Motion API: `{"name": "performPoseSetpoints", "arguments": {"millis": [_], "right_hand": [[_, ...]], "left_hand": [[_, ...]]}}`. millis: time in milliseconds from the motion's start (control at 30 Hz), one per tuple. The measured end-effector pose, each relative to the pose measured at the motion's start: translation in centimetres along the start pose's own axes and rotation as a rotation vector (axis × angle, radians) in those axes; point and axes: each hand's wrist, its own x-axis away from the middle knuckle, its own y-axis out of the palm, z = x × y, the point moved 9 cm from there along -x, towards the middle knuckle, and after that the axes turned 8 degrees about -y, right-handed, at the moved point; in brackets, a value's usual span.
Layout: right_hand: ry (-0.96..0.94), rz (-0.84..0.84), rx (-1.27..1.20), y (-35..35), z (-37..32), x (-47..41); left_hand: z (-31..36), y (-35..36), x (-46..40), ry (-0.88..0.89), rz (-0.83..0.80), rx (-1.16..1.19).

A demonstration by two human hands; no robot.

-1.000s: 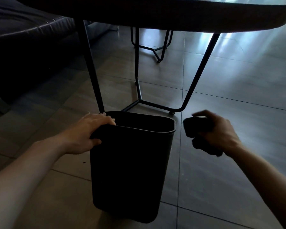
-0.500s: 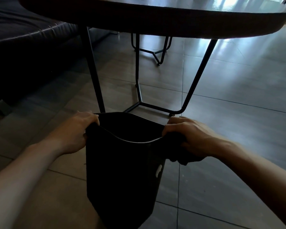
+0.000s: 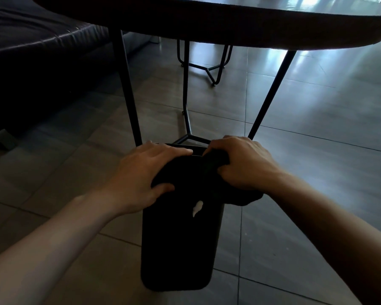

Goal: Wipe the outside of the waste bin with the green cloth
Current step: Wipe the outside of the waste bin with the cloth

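Both hands have shifted since the earlier pictures: a second ago the right hand [image 3: 244, 164] hung well apart from the waste bin [image 3: 180, 243] with the cloth bunched in it, and half a second ago it had reached the rim; now it presses down on the right of the bin's top, and the bin has tipped so that its near wall faces the camera and only a sliver of the opening shows. The left hand [image 3: 147, 177], earlier hooked over the rim at the left corner, now lies spread across the upper left, fingers extended over the edge and thumb on the near wall, gripping the bin.

Head view: the right hand's fingers are curled shut round the green cloth [image 3: 244, 198], which looks almost black in this dim light; a fold of it hangs below the wrist against the bin's right shoulder. A small pale mark [image 3: 197, 208] sits on the near wall just under the hands. The bin stands on the tiled floor [image 3: 317, 216] before the dark table [image 3: 207, 23] and its thin legs.

Risks, as I judge them: the tipped bin could skid on the glossy tiles if the right hand pushes harder than the left braces. The loose fold may drag without wiping, so the cloth could pass beside the mark and miss it
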Motion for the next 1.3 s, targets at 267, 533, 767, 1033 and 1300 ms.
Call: {"name": "performPoseSetpoints", "arguments": {"millis": [267, 533, 767, 1033, 1300], "right_hand": [[-0.059, 0.684, -0.405, -1.3, -0.8, 2.6], [-0.370, 0.581, 0.112, 10.3, -5.7, 3.1], [-0.811, 0.372, 0.434, 18.0, -7.8, 8.3], [-0.809, 0.559, 0.444, 11.3, -6.7, 4.4], [-0.894, 0.404, 0.462, 17.8, -8.2, 9.4]], "left_hand": [[-3.2, -0.2, -1.2, -0.052, 0.022, 0.098], [-5.2, -0.6, -1.9, -0.096, 0.067, 0.139], [-5.4, -0.6, -2.0, -0.130, 0.038, 0.158], [-4.7, -0.4, -1.7, -0.077, 0.026, 0.158], [-5.1, -0.3, -1.6, -0.110, -0.011, 0.173]]}}
